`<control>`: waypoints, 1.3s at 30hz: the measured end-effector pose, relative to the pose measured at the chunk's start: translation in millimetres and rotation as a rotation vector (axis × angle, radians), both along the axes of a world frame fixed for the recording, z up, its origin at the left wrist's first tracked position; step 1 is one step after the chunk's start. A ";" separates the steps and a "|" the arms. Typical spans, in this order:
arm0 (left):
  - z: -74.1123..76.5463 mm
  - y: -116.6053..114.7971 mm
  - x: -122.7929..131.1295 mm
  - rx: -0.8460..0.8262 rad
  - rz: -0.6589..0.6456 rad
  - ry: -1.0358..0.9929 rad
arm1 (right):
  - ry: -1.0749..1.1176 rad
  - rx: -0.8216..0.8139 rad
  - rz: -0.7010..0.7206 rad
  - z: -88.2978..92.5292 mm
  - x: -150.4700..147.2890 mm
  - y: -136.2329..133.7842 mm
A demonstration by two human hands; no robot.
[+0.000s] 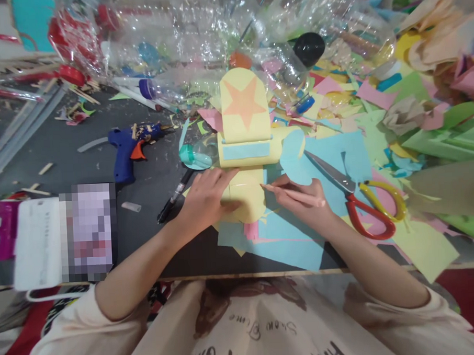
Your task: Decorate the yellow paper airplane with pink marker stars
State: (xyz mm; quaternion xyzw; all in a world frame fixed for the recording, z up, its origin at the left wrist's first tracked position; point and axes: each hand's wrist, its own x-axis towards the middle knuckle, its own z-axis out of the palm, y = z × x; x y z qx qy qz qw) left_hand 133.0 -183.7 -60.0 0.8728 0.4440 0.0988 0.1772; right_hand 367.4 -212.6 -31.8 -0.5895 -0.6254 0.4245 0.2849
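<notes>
A pencil (296, 195) is gripped in my right hand (311, 203), its tip at the right edge of a yellow paper piece (248, 198) with a rounded lower end. My left hand (206, 197) lies on that piece's left side with fingers stretched, pressing it down. Just above stands a yellow paper craft (275, 144) with a rolled tube, a light blue strip (247, 151) and an upright rounded panel bearing an orange star (243, 100). A light blue paper oval (292, 143) is at the tube's right end. Blue paper sheets (295, 248) lie underneath.
Red-and-yellow-handled scissors (353, 193) lie open at right, near crumpled coloured paper (454, 121). A blue glue gun (128, 151) and a black marker (175, 196) are at left. Clear plastic bottles (199, 43) crowd the back. A white device (38, 244) sits near the front edge.
</notes>
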 end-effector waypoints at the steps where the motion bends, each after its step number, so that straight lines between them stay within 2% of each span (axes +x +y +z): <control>1: 0.1 -0.1 -0.1 -0.001 0.003 -0.001 | 0.001 0.002 -0.016 -1.8 -0.2 -1.2; 7: -0.5 0.1 -1.7 -0.025 0.010 -0.010 | -0.033 0.045 -0.061 -5.9 0.1 -1.0; 12: -2.8 -0.1 -1.5 -0.009 0.017 0.012 | 0.015 0.215 -0.114 -3.6 6.1 -1.1; 14: -2.6 -0.3 -0.9 -0.009 0.025 0.021 | 0.059 0.235 -0.112 -0.9 7.7 -1.8; 18: 0.0 0.0 -0.5 -0.021 0.026 0.016 | 0.070 0.109 -0.060 0.3 6.6 -2.9; 22: 2.3 0.9 -0.7 -0.054 0.029 0.010 | 0.116 -0.051 -0.145 -7.5 2.1 -4.1; 27: 3.6 1.8 -0.6 -0.065 0.022 0.022 | 0.133 -0.141 -0.176 -10.0 -0.7 -4.5; 32: 3.0 1.8 -0.8 -0.047 0.012 0.023 | 0.100 -0.124 -0.168 -5.2 -0.6 -4.3; 39: 2.9 1.2 -0.3 -0.057 0.032 0.023 | 0.071 -0.034 -0.170 -8.4 0.3 -4.8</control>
